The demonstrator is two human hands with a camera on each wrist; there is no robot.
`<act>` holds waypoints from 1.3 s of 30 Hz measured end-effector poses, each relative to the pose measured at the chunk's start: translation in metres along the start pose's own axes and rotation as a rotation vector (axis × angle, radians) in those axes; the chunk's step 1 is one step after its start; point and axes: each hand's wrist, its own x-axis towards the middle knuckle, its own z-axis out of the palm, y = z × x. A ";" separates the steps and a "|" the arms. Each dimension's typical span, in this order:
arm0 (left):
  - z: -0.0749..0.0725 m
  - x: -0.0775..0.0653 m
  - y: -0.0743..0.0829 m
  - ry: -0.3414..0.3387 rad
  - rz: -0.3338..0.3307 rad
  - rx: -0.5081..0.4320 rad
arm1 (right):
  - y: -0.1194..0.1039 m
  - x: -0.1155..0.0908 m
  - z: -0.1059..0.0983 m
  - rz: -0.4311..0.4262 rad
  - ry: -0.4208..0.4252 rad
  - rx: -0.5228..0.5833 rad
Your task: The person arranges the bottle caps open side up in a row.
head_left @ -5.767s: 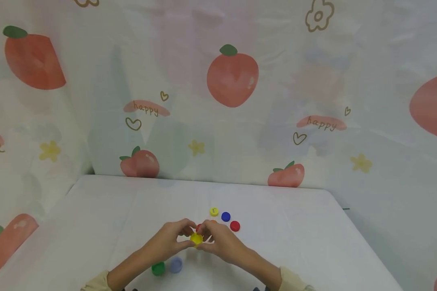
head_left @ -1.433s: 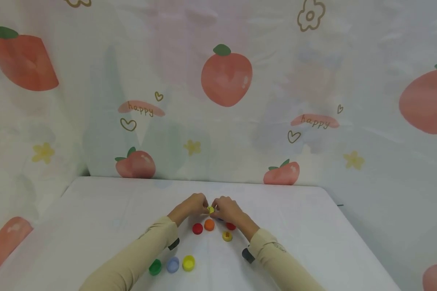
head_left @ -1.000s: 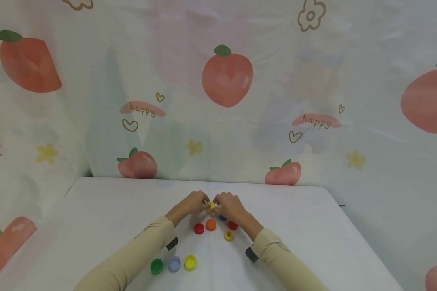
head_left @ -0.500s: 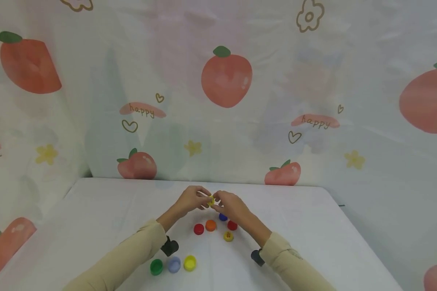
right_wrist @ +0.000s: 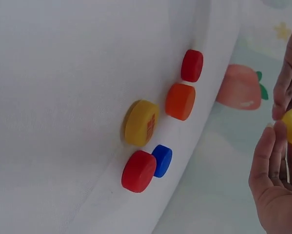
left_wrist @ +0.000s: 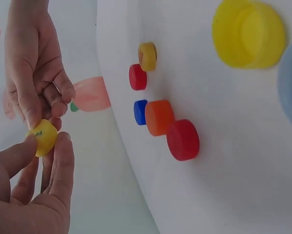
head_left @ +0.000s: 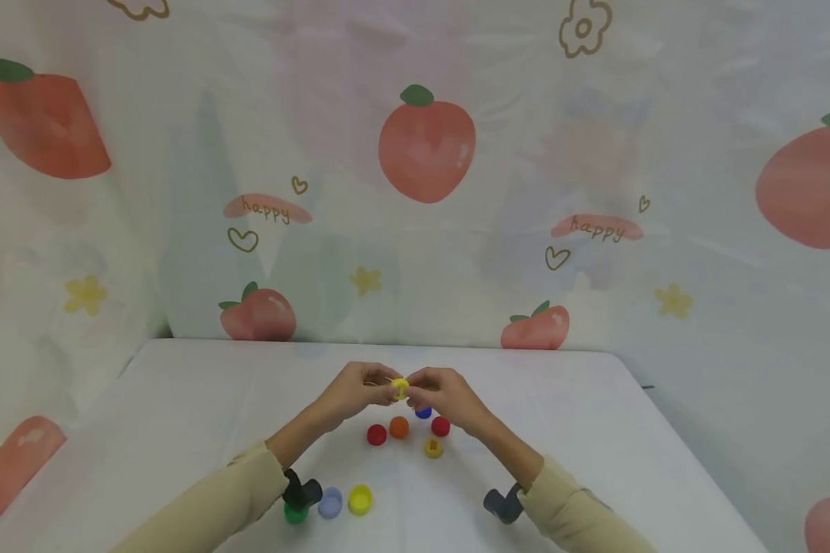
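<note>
Both hands hold one small yellow bottle cap [head_left: 400, 389] above the far middle of the table. My left hand [head_left: 353, 393] pinches it from the left, thumb in front. From the other side, the fingers of my right hand [head_left: 451, 395] pinch it too. In the left wrist view the cap [left_wrist: 44, 137] shows a small dark green mark on its top. Below the hands lie a red cap [head_left: 376, 435], an orange cap [head_left: 399, 428], a blue cap [head_left: 423, 412], a second red cap [head_left: 440, 426] and a yellow cap with an orange print [head_left: 433, 448].
Closer to the body, a green cap [head_left: 295, 514], a light blue cap [head_left: 330, 503] and a bright yellow cap [head_left: 360, 499] form a row, hollow sides up; the left wrist camera [head_left: 303, 491] partly covers the green one. A patterned curtain [head_left: 456, 269] hangs behind the white table [head_left: 546, 407].
Earlier the hands held a different yellow cap, now in the near row. Since then they reached to the far yellow cap, lifted it off the table and drew it slightly back, turning it.
</note>
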 end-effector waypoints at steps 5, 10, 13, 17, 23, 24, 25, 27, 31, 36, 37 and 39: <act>0.002 -0.016 0.006 0.017 0.014 0.006 | -0.007 -0.010 0.003 0.022 -0.030 0.076; 0.004 -0.028 0.012 0.025 -0.001 -0.004 | -0.034 -0.029 0.003 -0.023 -0.034 0.069; 0.006 -0.038 0.014 0.021 0.004 0.008 | -0.041 -0.038 0.004 -0.051 -0.036 0.049; 0.010 -0.053 0.018 0.037 0.048 0.026 | -0.030 -0.043 0.006 -0.089 -0.044 0.016; 0.016 -0.064 0.017 0.045 0.160 0.073 | -0.027 -0.051 0.008 -0.135 -0.060 -0.010; 0.017 -0.064 0.015 0.043 0.172 0.090 | -0.026 -0.052 0.009 -0.148 -0.061 -0.023; 0.017 -0.065 0.013 0.042 0.184 0.108 | -0.025 -0.052 0.010 -0.159 -0.061 -0.038; 0.018 -0.066 0.009 0.030 0.196 0.138 | -0.024 -0.053 0.012 -0.167 -0.067 -0.070; 0.020 -0.069 0.002 -0.004 0.187 0.185 | -0.021 -0.054 0.017 -0.145 -0.109 -0.121; 0.020 -0.071 -0.004 -0.057 0.155 0.253 | -0.017 -0.053 0.025 -0.117 -0.164 -0.177; 0.020 -0.071 -0.006 -0.071 0.149 0.270 | -0.015 -0.053 0.027 -0.112 -0.172 -0.189; 0.020 -0.071 -0.008 -0.103 0.129 0.310 | -0.013 -0.053 0.029 -0.095 -0.190 -0.194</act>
